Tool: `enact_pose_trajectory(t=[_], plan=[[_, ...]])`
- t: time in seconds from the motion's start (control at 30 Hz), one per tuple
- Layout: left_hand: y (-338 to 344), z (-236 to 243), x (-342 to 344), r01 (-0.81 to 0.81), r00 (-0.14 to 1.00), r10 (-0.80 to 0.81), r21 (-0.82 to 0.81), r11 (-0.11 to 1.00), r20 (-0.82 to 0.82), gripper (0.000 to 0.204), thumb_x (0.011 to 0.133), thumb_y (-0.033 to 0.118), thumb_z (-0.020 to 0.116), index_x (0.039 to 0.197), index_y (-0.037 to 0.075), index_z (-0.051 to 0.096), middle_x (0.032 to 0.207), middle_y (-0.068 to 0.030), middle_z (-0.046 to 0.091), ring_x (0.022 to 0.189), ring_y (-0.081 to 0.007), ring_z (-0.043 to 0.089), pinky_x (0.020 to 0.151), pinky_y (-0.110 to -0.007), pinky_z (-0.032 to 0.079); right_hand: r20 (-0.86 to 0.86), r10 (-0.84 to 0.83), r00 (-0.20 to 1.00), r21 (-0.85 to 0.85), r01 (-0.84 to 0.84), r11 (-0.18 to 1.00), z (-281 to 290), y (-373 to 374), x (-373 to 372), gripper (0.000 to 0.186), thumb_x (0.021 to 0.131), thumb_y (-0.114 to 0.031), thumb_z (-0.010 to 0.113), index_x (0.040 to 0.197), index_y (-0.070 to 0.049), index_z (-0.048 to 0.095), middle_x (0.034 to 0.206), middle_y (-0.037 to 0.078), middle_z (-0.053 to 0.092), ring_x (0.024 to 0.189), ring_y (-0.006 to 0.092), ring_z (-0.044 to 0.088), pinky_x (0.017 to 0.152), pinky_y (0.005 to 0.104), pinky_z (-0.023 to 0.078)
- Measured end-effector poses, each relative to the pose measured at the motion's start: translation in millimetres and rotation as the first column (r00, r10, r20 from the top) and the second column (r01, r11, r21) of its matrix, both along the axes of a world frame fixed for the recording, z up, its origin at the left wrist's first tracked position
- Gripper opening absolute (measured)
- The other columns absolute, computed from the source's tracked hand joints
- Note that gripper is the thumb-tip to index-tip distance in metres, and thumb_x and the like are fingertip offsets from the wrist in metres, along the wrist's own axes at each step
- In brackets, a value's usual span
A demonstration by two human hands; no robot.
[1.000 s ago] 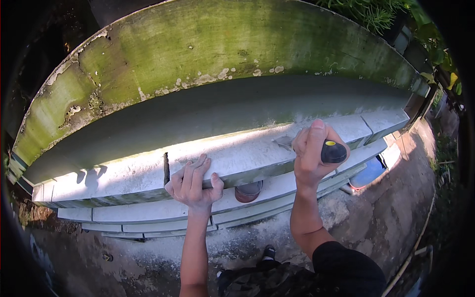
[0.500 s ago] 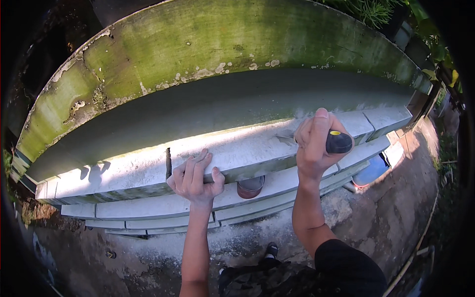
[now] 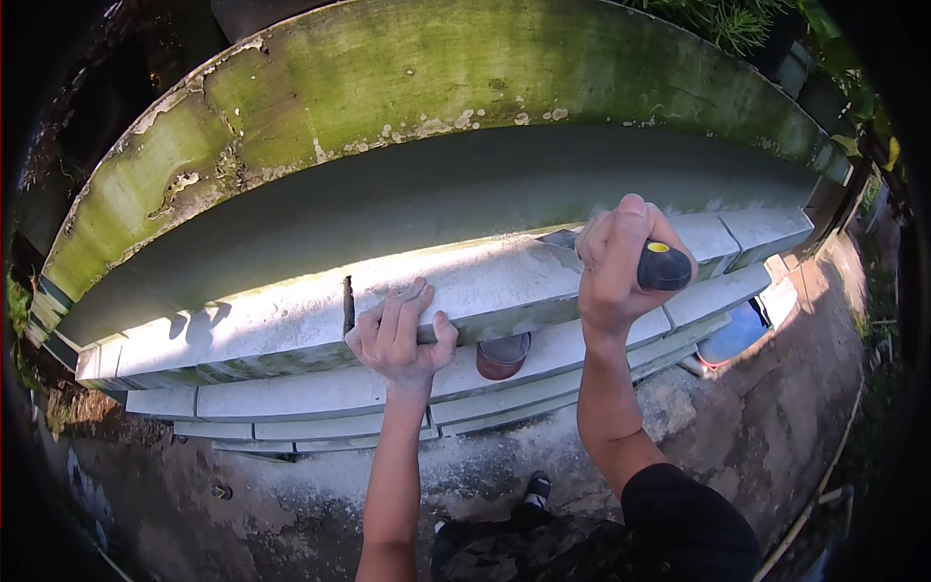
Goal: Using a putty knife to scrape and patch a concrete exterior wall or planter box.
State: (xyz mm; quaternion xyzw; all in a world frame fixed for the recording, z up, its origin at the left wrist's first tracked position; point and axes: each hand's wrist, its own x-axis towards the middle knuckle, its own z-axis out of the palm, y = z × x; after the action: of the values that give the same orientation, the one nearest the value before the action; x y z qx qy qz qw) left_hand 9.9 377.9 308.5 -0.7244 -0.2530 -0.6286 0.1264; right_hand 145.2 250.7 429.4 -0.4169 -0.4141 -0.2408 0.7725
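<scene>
My right hand (image 3: 621, 252) is wrapped round the black handle (image 3: 664, 268) of a scraper, a yellow spot at the handle's end. The scraper's thin metal blade (image 3: 558, 239) points left, low over the white, dusty top of a ledge (image 3: 465, 276), close to where it meets the wall. Whether the blade touches the surface I cannot tell. My left hand (image 3: 400, 335) rests on the ledge's front edge, fingers bent over the top and thumb apart, holding nothing. Just left of it, a dark gap (image 3: 349, 303) cuts across the ledge. Dust whitens both hands.
Behind the ledge rises a curved wall (image 3: 388, 87), mossy green with peeling patches. Lower white steps (image 3: 291, 396) run beneath the ledge, and a reddish-brown cup (image 3: 502, 359) stands there. A blue container (image 3: 732, 335) sits at the right. Dusty concrete ground (image 3: 320, 495) lies below.
The view has shifted slightly. My right hand has moved a little left and toward the wall with the scraper, and more of its blade shows. My left hand keeps its place beside the gap.
</scene>
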Motion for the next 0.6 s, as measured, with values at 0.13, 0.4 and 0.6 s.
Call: enact_pose_trajectory(t=[0.13,0.4,0.6], plan=[[-1.8,-0.2,6.0,0.016,1.0,-0.016,-0.006,1.0,0.005,0.024,0.072,0.033,0.063,0.088,0.021,0.075,0.089,0.0086,0.072,0.082,-0.0151,0.058,0.08,-0.031,0.033,0.018,-0.007,1.0,-0.01,0.007,1.0,-19.6,5.2,13.0,0.041,0.098,-0.005,0.049,0.06,-0.008,0.034,0.049,-0.002,0.036,0.041,0.0051,0.03,0.041,0.0253,0.023],[-5.4,0.3,7.2,0.021,1.0,-0.021,-0.005,1.0,0.002,0.023,0.071,0.033,0.063,0.088,0.021,0.074,0.089,0.01,0.071,0.082,-0.0146,0.058,0.08,-0.031,0.032,-0.111,0.024,0.994,0.034,-0.02,0.999,-8.1,-18.7,20.8,0.043,0.098,-0.006,0.051,0.058,-0.006,0.035,0.048,-0.001,0.04,0.043,0.0041,0.035,0.041,0.0246,0.022],[-4.3,-1.8,4.7,0.022,1.0,-0.022,-0.023,1.0,0.005,0.025,0.07,0.031,0.063,0.089,0.021,0.074,0.089,0.0106,0.071,0.081,-0.0142,0.057,0.079,-0.031,0.031,-0.118,0.054,0.992,0.087,-0.044,0.995,-25.0,-38.2,18.2,0.041,0.096,-0.003,0.051,0.058,-0.006,0.035,0.048,-0.002,0.038,0.041,0.0043,0.03,0.041,0.025,0.021]])
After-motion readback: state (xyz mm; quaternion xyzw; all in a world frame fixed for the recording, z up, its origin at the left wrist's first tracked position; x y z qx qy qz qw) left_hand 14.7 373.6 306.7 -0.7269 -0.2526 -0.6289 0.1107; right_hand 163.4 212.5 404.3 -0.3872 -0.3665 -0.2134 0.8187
